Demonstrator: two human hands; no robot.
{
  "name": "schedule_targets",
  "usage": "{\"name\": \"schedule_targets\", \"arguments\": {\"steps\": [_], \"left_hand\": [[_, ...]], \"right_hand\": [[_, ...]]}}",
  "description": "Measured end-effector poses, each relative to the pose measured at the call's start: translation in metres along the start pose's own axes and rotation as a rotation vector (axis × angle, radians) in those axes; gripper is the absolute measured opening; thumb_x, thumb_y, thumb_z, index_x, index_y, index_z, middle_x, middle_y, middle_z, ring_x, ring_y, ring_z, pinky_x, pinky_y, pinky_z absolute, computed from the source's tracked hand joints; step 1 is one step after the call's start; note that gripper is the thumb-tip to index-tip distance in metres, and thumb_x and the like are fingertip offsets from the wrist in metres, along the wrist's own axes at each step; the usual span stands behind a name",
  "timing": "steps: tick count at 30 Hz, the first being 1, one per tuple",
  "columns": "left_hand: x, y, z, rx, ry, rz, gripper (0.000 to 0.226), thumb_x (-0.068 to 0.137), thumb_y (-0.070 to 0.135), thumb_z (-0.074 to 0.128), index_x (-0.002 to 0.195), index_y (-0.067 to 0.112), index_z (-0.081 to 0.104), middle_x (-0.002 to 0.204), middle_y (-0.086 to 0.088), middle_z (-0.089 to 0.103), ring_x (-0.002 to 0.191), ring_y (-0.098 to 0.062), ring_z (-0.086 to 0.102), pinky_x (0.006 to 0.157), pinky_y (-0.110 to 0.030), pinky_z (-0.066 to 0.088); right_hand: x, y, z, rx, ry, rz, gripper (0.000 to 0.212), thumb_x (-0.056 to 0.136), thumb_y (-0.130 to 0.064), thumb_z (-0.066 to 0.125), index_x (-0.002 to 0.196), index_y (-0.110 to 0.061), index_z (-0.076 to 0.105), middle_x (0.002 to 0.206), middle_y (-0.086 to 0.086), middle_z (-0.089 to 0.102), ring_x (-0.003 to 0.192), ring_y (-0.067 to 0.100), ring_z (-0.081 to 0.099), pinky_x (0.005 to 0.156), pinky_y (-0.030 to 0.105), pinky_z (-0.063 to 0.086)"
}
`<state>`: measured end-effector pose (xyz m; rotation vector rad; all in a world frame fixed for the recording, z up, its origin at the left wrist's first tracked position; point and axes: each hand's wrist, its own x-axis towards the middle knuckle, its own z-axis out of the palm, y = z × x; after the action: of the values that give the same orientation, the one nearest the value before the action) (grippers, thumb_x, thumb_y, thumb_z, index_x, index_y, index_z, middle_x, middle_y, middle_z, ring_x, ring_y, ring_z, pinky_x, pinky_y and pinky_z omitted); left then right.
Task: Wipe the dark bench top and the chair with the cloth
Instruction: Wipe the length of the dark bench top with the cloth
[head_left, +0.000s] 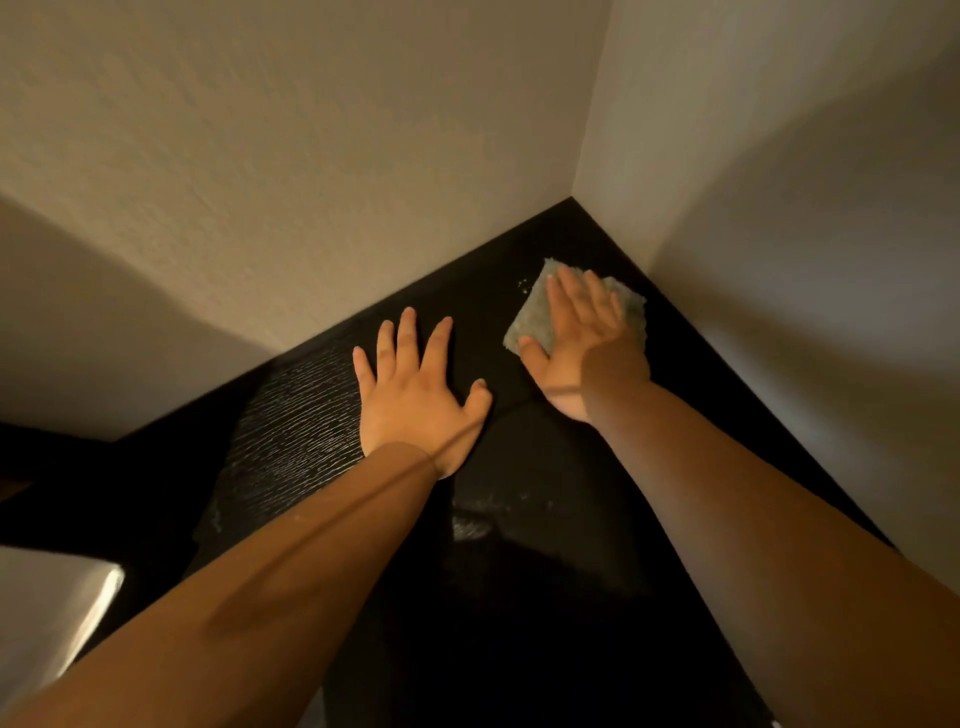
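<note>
Dark grained bench top (291, 436), wall corner (571, 156) | right hand (587, 338), fingers flat, presses grey-green fuzzy cloth (535, 317) near corner | left hand (415, 395) splayed beside | bench-wiping; next: stroke outward

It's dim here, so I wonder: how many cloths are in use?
1. The cloth lies on the dark bench top near the wall corner, under the flat right hand. The left hand holds none. Others may be out of view.

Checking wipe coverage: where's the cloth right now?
Head view, right of centre: the cloth lies flat on the dark bench top near the wall corner, under the flat right hand.
</note>
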<state>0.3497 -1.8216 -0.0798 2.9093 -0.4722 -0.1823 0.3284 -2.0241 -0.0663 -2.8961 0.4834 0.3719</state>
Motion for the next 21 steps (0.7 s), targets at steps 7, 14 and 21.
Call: {"name": "schedule_targets", "arguments": {"steps": [7, 14, 21], "left_hand": [[0.001, 0.000, -0.001, 0.000, -0.016, 0.000, 0.082, 0.094, 0.069, 0.035, 0.167, 0.037, 0.016, 0.178, -0.003, 0.001, 0.163, -0.027, -0.005, 0.131, -0.056, -0.003], [0.000, 0.001, -0.001, -0.002, -0.015, -0.004, 0.083, 0.092, 0.069, 0.034, 0.167, 0.038, 0.015, 0.178, -0.002, 0.000, 0.163, -0.027, -0.007, 0.131, -0.056, -0.003], [0.001, 0.000, 0.000, -0.009, -0.009, 0.003, 0.083, 0.092, 0.069, 0.034, 0.166, 0.038, 0.016, 0.178, -0.003, 0.001, 0.163, -0.028, -0.006, 0.130, -0.055, -0.004]], "right_hand": [[0.045, -0.005, -0.014, 0.059, 0.082, 0.173, 0.082, 0.105, -0.055, 0.026, 0.167, -0.011, -0.004, 0.175, 0.010, -0.008, 0.161, 0.030, -0.009, 0.130, 0.046, -0.005], [0.029, 0.015, -0.003, -0.060, 0.039, -0.085, 0.082, 0.105, -0.061, 0.027, 0.168, -0.020, -0.007, 0.175, 0.000, -0.013, 0.161, 0.023, -0.013, 0.127, 0.039, -0.012], [0.070, -0.007, -0.016, 0.011, 0.099, 0.079, 0.080, 0.106, -0.053, 0.025, 0.167, -0.010, -0.002, 0.175, 0.011, -0.007, 0.161, 0.032, -0.006, 0.130, 0.045, -0.005]]}}
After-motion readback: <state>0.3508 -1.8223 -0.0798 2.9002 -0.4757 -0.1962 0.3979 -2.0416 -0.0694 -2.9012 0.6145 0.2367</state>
